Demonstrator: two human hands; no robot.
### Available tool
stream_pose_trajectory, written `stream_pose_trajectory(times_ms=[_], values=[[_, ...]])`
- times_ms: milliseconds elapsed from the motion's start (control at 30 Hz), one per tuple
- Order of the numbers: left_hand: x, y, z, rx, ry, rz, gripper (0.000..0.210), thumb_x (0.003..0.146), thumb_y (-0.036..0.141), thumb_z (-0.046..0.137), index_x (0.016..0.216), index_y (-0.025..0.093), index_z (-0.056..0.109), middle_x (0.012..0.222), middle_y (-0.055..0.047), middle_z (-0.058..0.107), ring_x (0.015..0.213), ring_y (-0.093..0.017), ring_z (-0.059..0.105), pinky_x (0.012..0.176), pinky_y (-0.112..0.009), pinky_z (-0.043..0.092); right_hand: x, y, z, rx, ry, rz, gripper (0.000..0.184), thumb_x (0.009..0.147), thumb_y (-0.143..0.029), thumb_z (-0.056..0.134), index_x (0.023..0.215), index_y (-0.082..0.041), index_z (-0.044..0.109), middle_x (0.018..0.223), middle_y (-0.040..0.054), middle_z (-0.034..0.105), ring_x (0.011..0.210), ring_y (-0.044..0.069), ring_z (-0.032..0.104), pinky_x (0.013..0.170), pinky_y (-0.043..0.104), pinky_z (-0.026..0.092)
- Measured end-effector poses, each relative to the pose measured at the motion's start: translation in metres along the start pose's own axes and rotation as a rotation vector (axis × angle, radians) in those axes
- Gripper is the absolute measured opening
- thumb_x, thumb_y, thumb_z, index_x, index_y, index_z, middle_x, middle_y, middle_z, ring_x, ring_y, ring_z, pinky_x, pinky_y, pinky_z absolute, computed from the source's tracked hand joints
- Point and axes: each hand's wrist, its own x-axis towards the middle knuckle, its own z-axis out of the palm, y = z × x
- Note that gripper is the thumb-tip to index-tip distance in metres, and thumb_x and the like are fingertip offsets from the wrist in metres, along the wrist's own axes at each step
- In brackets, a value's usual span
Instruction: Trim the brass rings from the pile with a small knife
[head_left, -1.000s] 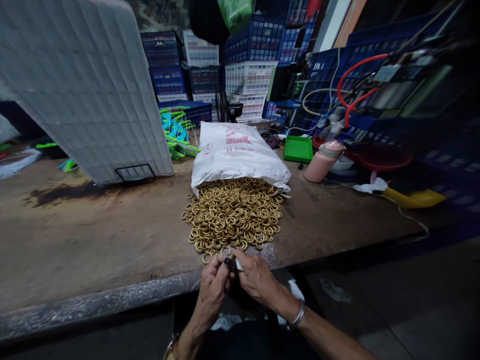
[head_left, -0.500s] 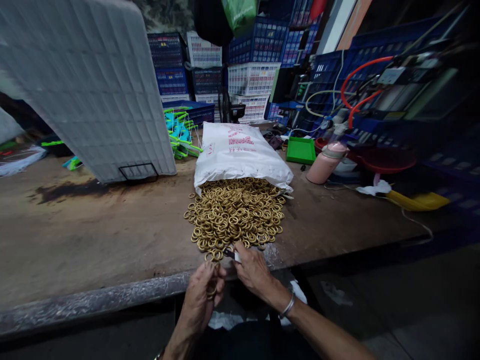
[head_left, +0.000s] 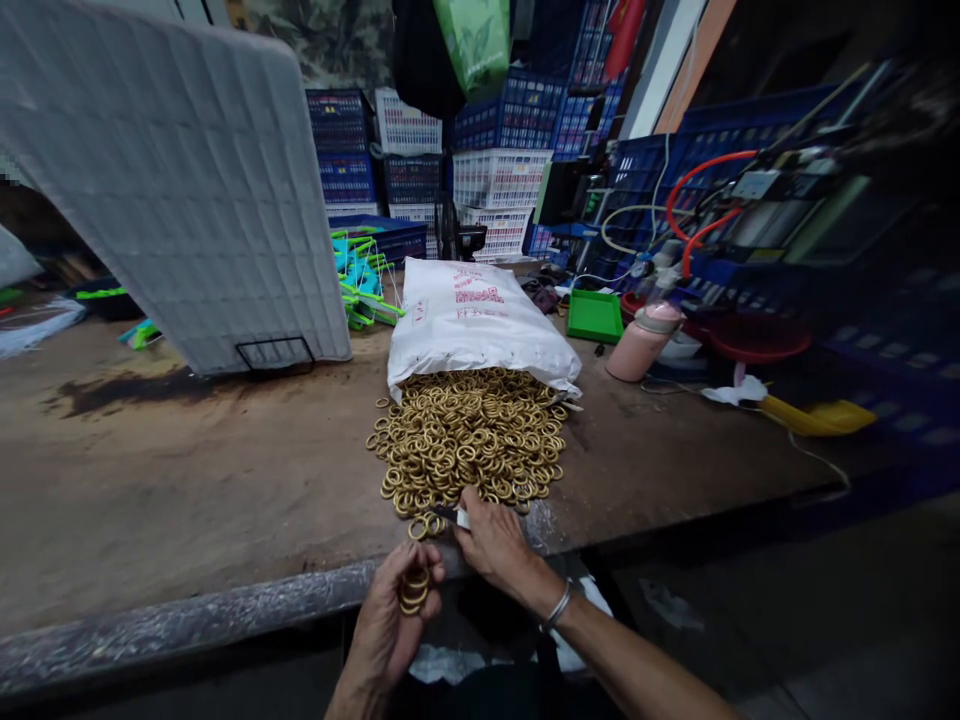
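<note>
Two bare hands, now apart; a second ago we had them together over one small tool. The left hand (head_left: 394, 605) has drawn back just short of the tabletop's (head_left: 262, 480) front edge, its grip curled around several brass-coloured metal rings (head_left: 414, 592). The right hand (head_left: 495, 540) reaches over the edge, its grip closed on a narrow dark tool with a pale end (head_left: 446, 513), tip near the loose rings at the heap's near fringe. We judge the roles split: left gathering, right working the fringe.

The heap of brass-coloured rings (head_left: 472, 435) spreads from the mouth of a white sack with red print (head_left: 480, 320), which hides its rear. To the left, a tall grey-white ribbed panel (head_left: 210, 200) blocks our view behind. To the right, a pink bottle (head_left: 637, 350) and a shallow green tray (head_left: 595, 316), well apart from the hands. Stacked blue and white plastic crates (head_left: 495, 178) beyond.
</note>
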Motion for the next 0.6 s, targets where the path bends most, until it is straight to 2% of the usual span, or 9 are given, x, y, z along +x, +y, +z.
stream_pose_trajectory(times_ms=[100, 233, 333, 400, 467, 600], values=[[0.002, -0.004, 0.003, 0.071, -0.011, 0.062, 0.023, 0.064, 0.032, 0.069, 0.070, 0.014, 0.056, 0.070, -0.001, 0.057, 0.061, -0.011, 0.054, 0.040, -0.016, 0.034, -0.002, 0.004, -0.003, 0.085, 0.001, -0.004, 0.013, 0.077, -0.017, 0.043, 0.090, -0.019, 0.046, 0.073, 0.0030, 0.061, 0.065, 0.016, 0.056, 0.055, 0.023, 0.026], [0.008, -0.015, 0.007, 0.216, 0.044, 0.130, 0.032, 0.064, 0.039, 0.068, 0.082, 0.017, 0.055, 0.059, 0.004, 0.051, 0.046, -0.007, 0.045, 0.034, -0.014, 0.028, -0.013, 0.006, -0.009, 0.335, 0.017, -0.044, 0.011, 0.076, -0.014, 0.042, 0.084, -0.021, 0.045, 0.073, -0.0003, 0.058, 0.065, 0.012, 0.053, 0.058, 0.021, 0.030], [0.012, -0.021, 0.009, 0.361, 0.076, 0.140, 0.037, 0.064, 0.046, 0.065, 0.086, 0.017, 0.055, 0.052, 0.007, 0.046, 0.038, -0.005, 0.037, 0.033, -0.014, 0.023, -0.021, 0.002, -0.014, 0.523, 0.023, -0.103, 0.004, 0.079, -0.019, 0.042, 0.081, -0.020, 0.044, 0.070, -0.0021, 0.053, 0.063, 0.011, 0.049, 0.058, 0.020, 0.032], [0.012, -0.023, 0.011, 0.454, 0.081, 0.141, 0.036, 0.064, 0.048, 0.064, 0.080, 0.017, 0.057, 0.047, 0.008, 0.041, 0.036, -0.004, 0.032, 0.034, -0.014, 0.022, -0.025, -0.002, -0.017, 0.612, 0.028, -0.097, 0.008, 0.082, -0.026, 0.041, 0.078, -0.020, 0.044, 0.066, -0.0034, 0.050, 0.061, 0.010, 0.045, 0.057, 0.020, 0.032], [0.011, -0.023, 0.014, 0.529, 0.074, 0.194, 0.031, 0.065, 0.046, 0.063, 0.073, 0.016, 0.058, 0.044, 0.008, 0.040, 0.037, -0.005, 0.032, 0.038, -0.016, 0.027, -0.026, -0.004, -0.019, 0.686, 0.017, -0.059, 0.017, 0.083, -0.032, 0.040, 0.074, -0.019, 0.044, 0.063, -0.0045, 0.046, 0.059, 0.009, 0.042, 0.056, 0.020, 0.032], [0.008, -0.020, 0.018, 0.671, -0.002, 0.427, 0.022, 0.068, 0.038, 0.063, 0.067, 0.016, 0.062, 0.061, 0.001, 0.056, 0.060, -0.012, 0.049, 0.059, -0.022, 0.041, -0.022, -0.003, -0.019, 0.773, -0.031, 0.008, 0.022, 0.082, -0.036, 0.040, 0.072, -0.018, 0.046, 0.064, -0.0042, 0.044, 0.061, 0.009, 0.041, 0.056, 0.020, 0.033]])
